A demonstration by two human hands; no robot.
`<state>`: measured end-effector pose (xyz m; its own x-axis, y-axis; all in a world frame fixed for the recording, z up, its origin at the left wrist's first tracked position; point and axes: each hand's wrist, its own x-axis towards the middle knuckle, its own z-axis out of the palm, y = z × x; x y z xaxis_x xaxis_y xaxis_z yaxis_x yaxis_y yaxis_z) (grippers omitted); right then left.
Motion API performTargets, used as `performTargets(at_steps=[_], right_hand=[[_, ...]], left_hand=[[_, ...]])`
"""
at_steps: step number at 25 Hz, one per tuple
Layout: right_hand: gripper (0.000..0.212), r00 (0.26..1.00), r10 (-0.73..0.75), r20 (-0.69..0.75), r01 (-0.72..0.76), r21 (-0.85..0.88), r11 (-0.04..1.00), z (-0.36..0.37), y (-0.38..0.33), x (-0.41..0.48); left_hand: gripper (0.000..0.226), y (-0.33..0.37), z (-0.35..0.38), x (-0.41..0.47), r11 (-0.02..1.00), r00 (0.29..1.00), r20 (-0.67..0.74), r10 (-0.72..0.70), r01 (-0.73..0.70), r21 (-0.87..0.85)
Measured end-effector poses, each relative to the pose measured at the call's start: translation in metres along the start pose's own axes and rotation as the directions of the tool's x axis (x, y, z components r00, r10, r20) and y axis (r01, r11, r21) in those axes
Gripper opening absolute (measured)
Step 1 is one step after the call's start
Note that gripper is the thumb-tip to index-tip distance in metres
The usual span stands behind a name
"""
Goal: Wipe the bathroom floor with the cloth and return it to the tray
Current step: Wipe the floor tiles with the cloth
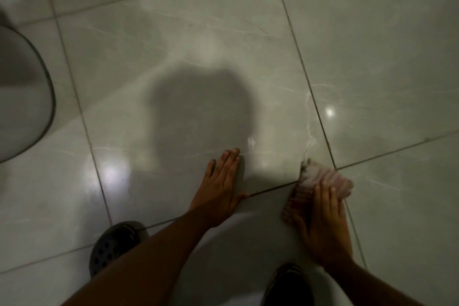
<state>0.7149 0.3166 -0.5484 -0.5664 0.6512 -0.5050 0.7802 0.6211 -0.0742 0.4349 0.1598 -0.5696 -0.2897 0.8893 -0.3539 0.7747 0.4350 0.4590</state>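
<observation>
Head view: we judge wiping step underway. Right hand (323, 228) fingers flat, pressing cloth (318, 176) on floor (173, 32); left hand (222, 186) splayed, bracing. Next: sweep cloth across; tray unseen.

No writing, label, brand or number can be read anywhere: not on the glossy pale grey marbled floor tiles (198, 45), the pinkish ribbed cloth (315, 181) (blurred), or the dark perforated clog (111, 248)

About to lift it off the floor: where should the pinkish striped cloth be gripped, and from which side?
Grip the pinkish striped cloth at its bunched middle, from above. It lies flat on the grey tiled floor with the right hand pressing its near half, so the fingers could likely curl there and pinch the folds.
</observation>
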Motion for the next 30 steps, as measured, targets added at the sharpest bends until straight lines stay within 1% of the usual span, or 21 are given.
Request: performTargets(at_steps=[2, 3, 5, 7, 10, 12, 14, 16, 18, 19, 21, 23, 24, 26, 28, 30], right_hand=[[0.101, 0.992, 0.121, -0.043, -0.119, 0.045, 0.992, -0.026, -0.004, 0.05], [0.1, 0.981, 0.172, -0.09, -0.166, 0.074, 0.983, -0.038, -0.014, 0.08], [0.097, 0.962, 0.203, -0.183, -0.186, 0.104, 0.977, -0.057, -0.046, 0.133], [0.095, 0.969, 0.129, -0.213, -0.116, 0.072, 0.991, -0.065, -0.086, 0.16], [0.091, 0.973, -0.089, -0.215, 0.092, 0.005, 0.996, -0.044, -0.114, 0.137], [0.088, 0.957, -0.217, -0.191, 0.22, -0.006, 0.976, -0.017, -0.101, 0.091], [0.09, 0.957, -0.263, -0.125, 0.264, -0.01, 0.964, 0.005, -0.069, 0.041], [0.094, 0.975, -0.217, -0.054, 0.216, -0.023, 0.976, 0.011, -0.029, 0.011], [0.095, 0.99, -0.143, -0.014, 0.142, -0.045, 0.989, -0.004, 0.005, 0.023], [0.095, 0.994, -0.106, -0.024, 0.105, -0.06, 0.993, -0.014, 0.013, 0.043], [0.093, 0.995, -0.011, -0.098, 0.01, -0.004, 1.0, -0.04, 0.003, 0.095], [0.095, 0.988, 0.047, -0.15, -0.037, 0.069, 0.997, -0.058, -0.034, 0.14], [0.096, 0.988, 0.025, -0.154, -0.016, 0.062, 0.998, -0.06, -0.056, 0.15], [0.094, 0.981, -0.13, -0.143, 0.13, -0.01, 0.991, -0.052, -0.086, 0.145], [0.089, 0.951, -0.296, -0.087, 0.29, -0.077, 0.954, -0.035, -0.089, 0.113], [0.085, 0.919, -0.394, -0.021, 0.389, -0.113, 0.914, -0.02, -0.072, 0.074]], left_hand=[[0.091, 0.0, 0.0, 0.0, 1.0, 1.0, -0.009, -0.004, 0.003, -0.018], [0.092, 0.001, 0.001, 0.0, 1.0, 1.0, -0.015, -0.006, 0.005, -0.022], [0.093, 0.002, 0.003, 0.001, 1.0, 1.0, -0.018, -0.008, 0.007, -0.021], [0.094, 0.002, 0.003, 0.001, 1.0, 1.0, -0.009, -0.007, 0.007, -0.02], [0.093, 0.001, 0.001, 0.002, 0.999, 1.0, 0.001, -0.007, 0.007, -0.052], [0.091, 0.002, 0.0, 0.002, 0.997, 1.0, -0.01, -0.013, 0.013, -0.077], [0.091, 0.002, 0.0, 0.001, 0.997, 1.0, -0.023, -0.012, 0.011, -0.076], [0.091, 0.002, -0.001, 0.0, 0.997, 1.0, -0.029, -0.009, 0.007, -0.079], [0.091, 0.003, -0.002, 0.0, 0.996, 1.0, -0.029, -0.012, 0.01, -0.083], [0.091, 0.003, -0.003, 0.001, 0.996, 1.0, -0.023, -0.017, 0.015, -0.087], [0.092, 0.003, -0.004, 0.0, 0.995, 1.0, -0.01, -0.023, 0.021, -0.099], [0.093, 0.003, -0.006, 0.0, 0.993, 1.0, -0.006, -0.026, 0.026, -0.113], [0.093, 0.004, -0.007, 0.0, 0.993, 0.999, 0.0, -0.033, 0.033, -0.116], [0.093, 0.007, -0.01, 0.001, 0.992, 0.999, 0.008, -0.048, 0.049, -0.115], [0.09, 0.01, -0.015, 0.001, 0.99, 0.998, 0.009, -0.066, 0.067, -0.125], [0.083, 0.013, -0.02, 0.002, 0.977, 0.995, 0.014, -0.098, 0.099, -0.186]])
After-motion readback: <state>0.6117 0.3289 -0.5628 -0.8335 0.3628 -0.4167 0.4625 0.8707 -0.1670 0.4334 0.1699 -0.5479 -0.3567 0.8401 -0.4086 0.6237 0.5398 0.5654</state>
